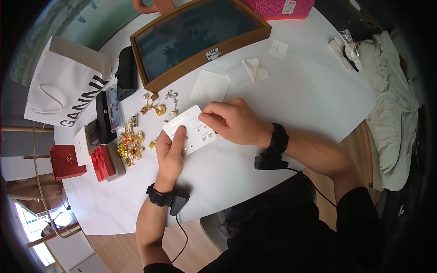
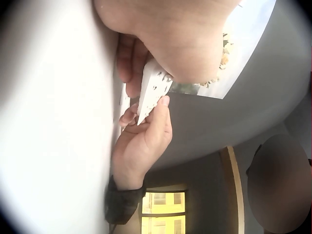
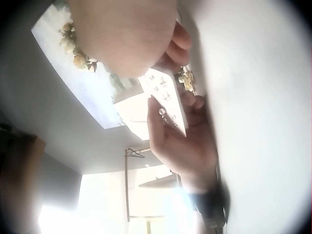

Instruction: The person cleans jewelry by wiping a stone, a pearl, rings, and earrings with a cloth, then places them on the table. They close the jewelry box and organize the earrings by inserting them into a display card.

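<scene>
A white earring card (image 1: 199, 140) with rows of small silvery studs is held up over the table. My left hand (image 1: 170, 152) grips its lower left side, thumb flat across the front and fingers behind. At the card's upper right edge, my right hand (image 1: 239, 120) pinches with curled fingers and thumb; whether a single stud is between them I cannot tell. The left wrist view shows the right thumb on the card's studded face (image 2: 157, 87). Gold jewellery (image 1: 131, 144) lies in a pile left of the left hand, with more pieces (image 1: 159, 109) beyond it.
A wooden display case (image 1: 152, 84) with a glass lid stands at the back. White cards (image 1: 210, 85) and a folded cloth (image 1: 255, 69) lie before it. Along the left are a paper bag (image 1: 68, 86), a black case (image 1: 127, 73) and red boxes (image 1: 102, 164). A pink box (image 1: 280, 9) sits behind.
</scene>
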The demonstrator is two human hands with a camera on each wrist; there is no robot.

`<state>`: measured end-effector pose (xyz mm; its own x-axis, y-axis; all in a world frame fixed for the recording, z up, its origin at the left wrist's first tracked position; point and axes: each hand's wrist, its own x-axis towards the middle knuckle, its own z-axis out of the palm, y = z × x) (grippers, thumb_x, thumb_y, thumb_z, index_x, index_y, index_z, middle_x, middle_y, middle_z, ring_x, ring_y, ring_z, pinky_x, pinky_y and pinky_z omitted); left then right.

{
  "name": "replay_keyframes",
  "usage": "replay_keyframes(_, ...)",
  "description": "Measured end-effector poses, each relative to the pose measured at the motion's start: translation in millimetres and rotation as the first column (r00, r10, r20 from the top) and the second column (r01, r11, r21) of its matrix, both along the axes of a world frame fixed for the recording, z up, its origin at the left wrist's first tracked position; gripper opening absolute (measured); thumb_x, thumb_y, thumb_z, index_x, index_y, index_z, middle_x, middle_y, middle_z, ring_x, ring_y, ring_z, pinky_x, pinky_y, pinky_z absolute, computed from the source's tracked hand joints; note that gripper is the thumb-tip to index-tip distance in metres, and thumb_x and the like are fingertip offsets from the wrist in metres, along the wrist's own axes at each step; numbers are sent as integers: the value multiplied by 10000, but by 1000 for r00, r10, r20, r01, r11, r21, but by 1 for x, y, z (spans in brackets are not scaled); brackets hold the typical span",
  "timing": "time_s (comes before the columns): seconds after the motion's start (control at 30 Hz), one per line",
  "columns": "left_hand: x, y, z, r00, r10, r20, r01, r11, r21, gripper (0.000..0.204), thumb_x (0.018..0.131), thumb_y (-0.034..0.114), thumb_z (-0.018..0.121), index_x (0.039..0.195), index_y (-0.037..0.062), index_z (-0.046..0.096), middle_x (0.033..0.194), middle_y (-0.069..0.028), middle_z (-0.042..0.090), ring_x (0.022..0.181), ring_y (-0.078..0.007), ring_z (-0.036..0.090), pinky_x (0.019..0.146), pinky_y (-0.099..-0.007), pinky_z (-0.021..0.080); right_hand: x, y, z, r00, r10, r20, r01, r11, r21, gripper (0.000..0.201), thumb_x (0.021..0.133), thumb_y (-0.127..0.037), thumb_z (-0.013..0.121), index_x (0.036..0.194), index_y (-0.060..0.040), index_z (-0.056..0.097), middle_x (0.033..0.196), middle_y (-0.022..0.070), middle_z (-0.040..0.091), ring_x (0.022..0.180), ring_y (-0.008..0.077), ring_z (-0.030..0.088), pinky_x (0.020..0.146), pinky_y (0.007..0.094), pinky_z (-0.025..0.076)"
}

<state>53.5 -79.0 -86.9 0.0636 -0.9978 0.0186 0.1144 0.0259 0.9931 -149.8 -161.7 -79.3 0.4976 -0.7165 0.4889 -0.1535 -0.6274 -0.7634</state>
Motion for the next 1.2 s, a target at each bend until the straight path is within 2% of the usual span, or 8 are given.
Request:
replay_keyframes(0.13, 1, -2, -4, 995, 70, -74, -70, 998, 11, 345, 1068, 216, 546, 1289, -47, 574, 1177, -82, 673, 1038, -103, 602, 929, -262, 472, 0, 1, 0, 999, 38, 5, -39, 997, 72, 136, 960, -139, 671, 987, -5, 674, 683, 83, 676, 561, 164, 639, 538, 284, 485)
replay_keyframes(0.2, 3, -3, -4, 990, 79, -113, -76, 997, 30, 337, 1065, 189, 539, 1309, -44, 548, 1280, -107, 631, 1148, -149, 596, 1024, -309, 455, -1, 2, 1, 998, 60, 5, -60, 992, 109, 164, 962, -144, 665, 1040, -1, 676, 713, 83, 694, 587, 165, 659, 562, 277, 508)
replay_keyframes(0.43, -1, -3, 2, 977, 82, -197, -81, 997, 13, 351, 1061, 203, 557, 1312, -42, 543, 1231, -102, 657, 1095, -141, 620, 970, -292, 487, 0, 1, 0, 993, 116, -24, -111, 980, 163, 227, 917, -74, 708, 1123, 7, 656, 760, 87, 710, 635, 165, 685, 618, 276, 548)
replay_keyframes(0.53, -2, -3, 5, 993, 85, -76, -83, 996, 34, 413, 983, 78, 660, 1344, -35, 496, 1226, -113, 654, 1116, -155, 629, 968, -309, 516, 0, 0, 1, 993, 110, -38, -103, 981, 163, 233, 910, -66, 717, 1122, 7, 656, 758, 87, 709, 640, 170, 692, 617, 280, 551)
replay_keyframes(0.6, -6, -6, 9, 993, 32, 117, -25, 998, -62, 577, 868, -52, 743, 1366, -20, 451, 1232, -118, 638, 1131, -167, 631, 957, -315, 538, 0, 0, 1, 993, 106, -51, -97, 983, 154, 233, 911, -69, 718, 1122, 8, 655, 759, 88, 709, 641, 174, 695, 614, 282, 551)
replay_keyframes(0.7, -7, -8, 9, 990, 76, 118, -74, 997, -20, 672, 810, -92, 779, 1375, -4, 426, 1232, -114, 626, 1125, -171, 633, 953, -312, 544, 2, 3, 1, 995, 94, -41, -89, 989, 117, 197, 921, -92, 716, 1082, 2, 653, 755, 93, 710, 631, 183, 695, 591, 282, 539)
replay_keyframes(0.97, -6, -7, 14, 983, -14, 184, 16, 1000, -8, 662, 812, -73, 788, 1375, 3, 449, 1228, -115, 622, 1119, -160, 624, 949, -295, 538, -2, 3, 4, 995, -3, -97, 5, 1000, 22, 145, 935, -137, 711, 881, -34, 625, 693, 94, 690, 564, 182, 668, 518, 291, 497)
replay_keyframes(1.2, -7, -6, 10, 981, -19, 194, 21, 1000, -10, 589, 822, -48, 795, 1330, -10, 500, 1210, -99, 651, 1085, -151, 632, 938, -299, 534, 1, 3, -3, 996, -62, -70, 55, 994, -98, 168, 909, -124, 731, 830, -49, 603, 639, 70, 663, 489, 176, 626, 467, 286, 465)
